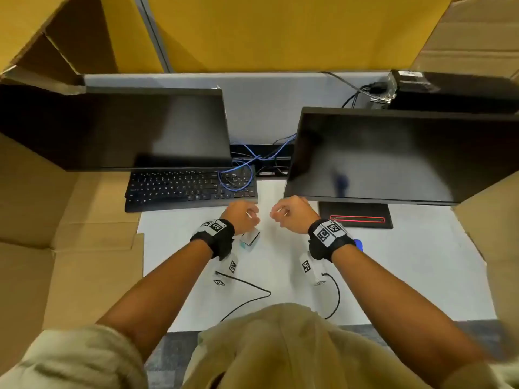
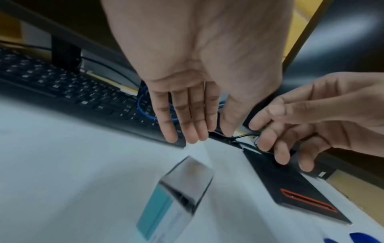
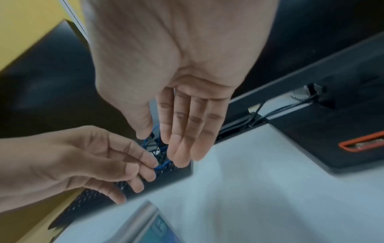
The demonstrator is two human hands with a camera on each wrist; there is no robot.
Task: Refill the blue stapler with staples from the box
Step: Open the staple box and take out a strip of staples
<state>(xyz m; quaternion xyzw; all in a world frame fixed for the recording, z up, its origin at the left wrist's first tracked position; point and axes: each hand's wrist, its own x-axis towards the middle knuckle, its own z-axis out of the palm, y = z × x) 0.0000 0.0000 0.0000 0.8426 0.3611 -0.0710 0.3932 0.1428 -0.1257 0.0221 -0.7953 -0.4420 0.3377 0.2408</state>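
Both hands hover above the desk, nothing plainly held.

The left hand point(image 1: 243, 216) and right hand point(image 1: 292, 213) hang side by side, apart, over the white desk point(image 1: 421, 276), just in front of the keyboard point(image 1: 191, 188). Seen from the wrists, each hand's fingers are straight and close together with thumb near fingertips; whether a thin strip of staples is pinched cannot be told. The staple box point(image 1: 250, 239), teal and white, lies at about 6 o'clock from the left hand, partly under its wrist. A sliver of the blue stapler point(image 1: 359, 244) shows at about 4 o'clock from the right hand, behind its wristband.
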